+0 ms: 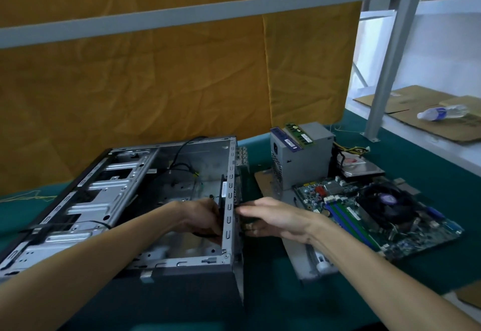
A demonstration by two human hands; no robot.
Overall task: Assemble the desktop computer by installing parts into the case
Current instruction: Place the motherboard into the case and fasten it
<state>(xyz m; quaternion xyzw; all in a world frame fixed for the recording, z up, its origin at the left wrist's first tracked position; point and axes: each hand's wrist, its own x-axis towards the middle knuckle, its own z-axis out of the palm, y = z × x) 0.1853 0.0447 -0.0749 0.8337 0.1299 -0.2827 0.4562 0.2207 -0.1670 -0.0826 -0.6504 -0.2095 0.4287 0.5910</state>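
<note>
Setting: makeshift electronics repair workshop. Evidence: bench [273, 291] under green cloth; bare motherboard [377, 216] and power supply [302, 156] right of the right hand [276, 220]; grey steel racking [390, 52]; ochre tarpaulin backdrop [161, 70]; flattened cardboard [416, 112] on a shelf.

One head-worn camera looks forward and down, close over the table [286, 304]. Its wide view reaches a yellow curtain [156, 83] behind.

The teal table [273, 302] carries the open case [166, 229], a power supply [302, 159] (upright) and a motherboard [377, 216].
</note>
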